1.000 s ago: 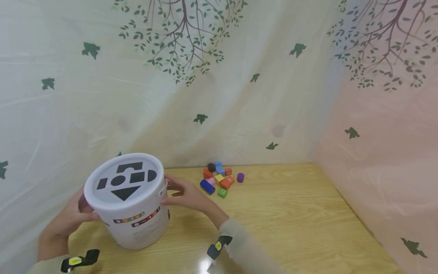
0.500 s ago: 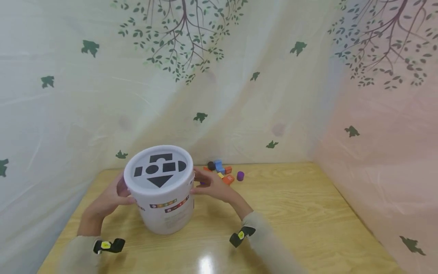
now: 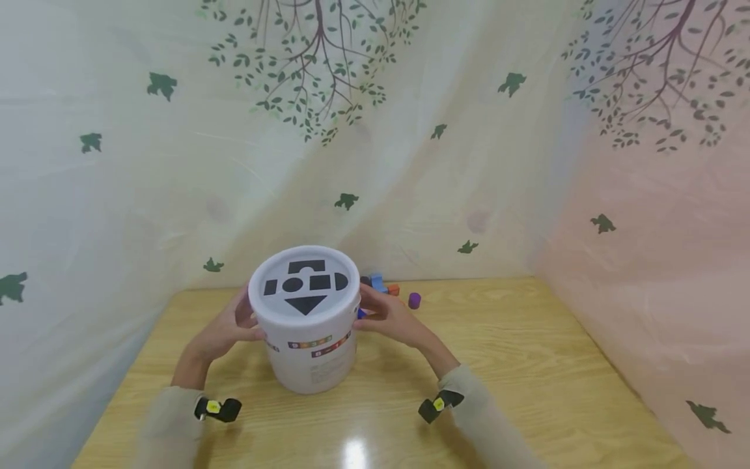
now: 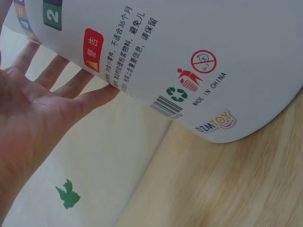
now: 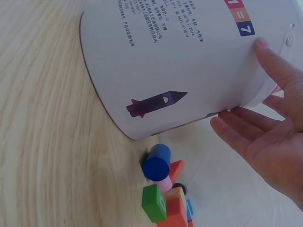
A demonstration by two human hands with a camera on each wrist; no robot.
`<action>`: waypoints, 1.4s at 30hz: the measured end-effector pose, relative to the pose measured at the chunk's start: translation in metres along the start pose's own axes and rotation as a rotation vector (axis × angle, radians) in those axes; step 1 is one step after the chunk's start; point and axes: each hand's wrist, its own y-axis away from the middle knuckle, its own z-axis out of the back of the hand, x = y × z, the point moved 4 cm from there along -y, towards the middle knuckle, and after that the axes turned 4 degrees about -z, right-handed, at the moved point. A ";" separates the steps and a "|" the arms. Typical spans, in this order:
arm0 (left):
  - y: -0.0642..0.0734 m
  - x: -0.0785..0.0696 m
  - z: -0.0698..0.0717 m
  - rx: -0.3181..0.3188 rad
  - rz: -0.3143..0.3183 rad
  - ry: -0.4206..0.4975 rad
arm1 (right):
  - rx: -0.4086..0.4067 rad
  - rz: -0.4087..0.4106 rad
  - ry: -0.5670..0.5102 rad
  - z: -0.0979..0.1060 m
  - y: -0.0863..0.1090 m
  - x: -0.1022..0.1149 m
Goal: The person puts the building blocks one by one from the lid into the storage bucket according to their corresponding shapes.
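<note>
A white toy-block bucket (image 3: 313, 361) stands upright on the wooden table, its lid (image 3: 275, 309) printed or cut with dark shapes such as a triangle, circle and arch. My left hand (image 3: 225, 329) holds the bucket's left side just below the lid, thumb toward me. On the opposite side my right hand (image 3: 398, 319) grips it, thumb in front and fingers behind. Warning text and a barcode show on the bucket wall (image 4: 175, 56) in the left wrist view. A printed rocket shows on the wall (image 5: 156, 61) in the right wrist view.
Behind the bucket, loose blocks lie partly hidden: a blue cylinder (image 5: 157, 163), a green cube (image 5: 154, 203), an orange block (image 5: 174, 215). A purple cylinder (image 3: 415, 300) sits apart to their right. A patterned curtain (image 3: 398, 208) hangs along the table's back and sides.
Both hands have carried the bucket rightward and a little away from me. It now covers most of the blocks that showed beside it earlier.
</note>
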 end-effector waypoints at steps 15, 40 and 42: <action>0.002 -0.005 0.007 0.002 0.017 -0.050 | -0.032 0.006 -0.063 -0.009 0.000 -0.003; -0.016 -0.054 -0.003 -0.259 -0.034 -0.245 | -0.080 -0.003 0.038 -0.015 -0.001 0.004; -0.014 -0.052 -0.003 -0.267 -0.028 -0.259 | -0.075 -0.008 0.065 -0.013 0.001 0.004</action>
